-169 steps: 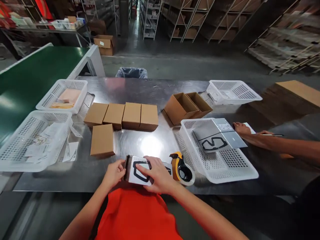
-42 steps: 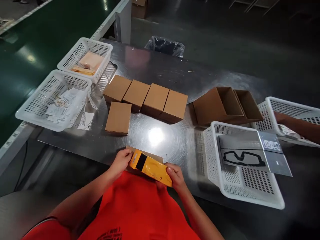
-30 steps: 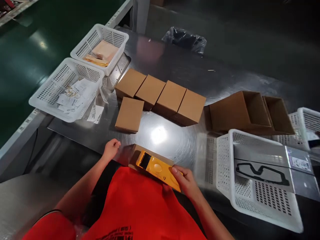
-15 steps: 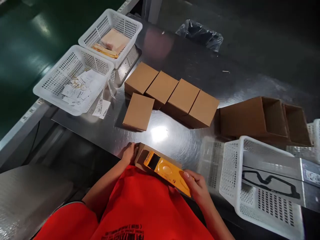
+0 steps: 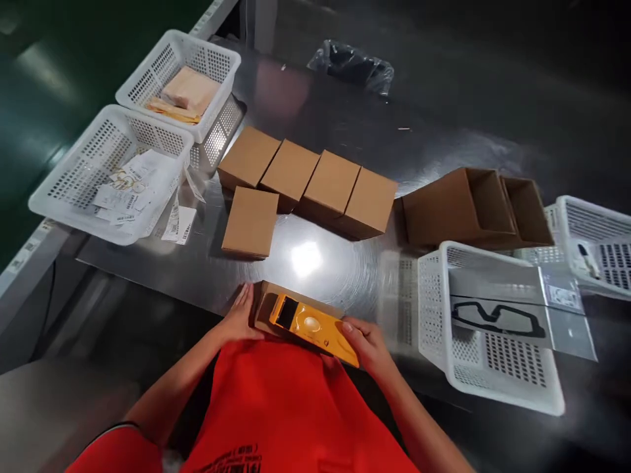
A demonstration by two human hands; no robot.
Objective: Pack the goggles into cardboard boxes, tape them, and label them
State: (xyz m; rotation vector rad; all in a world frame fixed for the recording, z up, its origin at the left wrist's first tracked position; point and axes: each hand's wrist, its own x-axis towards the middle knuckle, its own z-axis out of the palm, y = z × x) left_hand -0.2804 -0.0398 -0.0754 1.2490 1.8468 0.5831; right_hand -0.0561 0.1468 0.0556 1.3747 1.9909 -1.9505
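Note:
A brown cardboard box (image 5: 260, 312) lies on its side at the table's front edge, against my red apron. My left hand (image 5: 240, 318) rests along the box's left end, its fingers stretched out and touching the cardboard. My right hand (image 5: 365, 338) grips the right end of a long yellow-orange item (image 5: 320, 327) with a dark panel at its left end and a shiny round patch; its exact kind is unclear. The item lies at a slant over the box's near side, its left end at the box's left part. How far it reaches inside I cannot tell.
Several closed boxes (image 5: 328, 187) stand beyond my hands, with one brown box (image 5: 250, 222) nearer. Open boxes (image 5: 438, 207) lie at right, behind a white basket (image 5: 497, 387) bearing clear packages (image 5: 497, 289). At left are baskets of labels (image 5: 133, 187) and pinkish packets (image 5: 190, 89).
My left hand's fingers have straightened along the box end. The yellow-orange item has moved slightly up and left with my right hand. The whole view has shifted, bringing another basket in at right.

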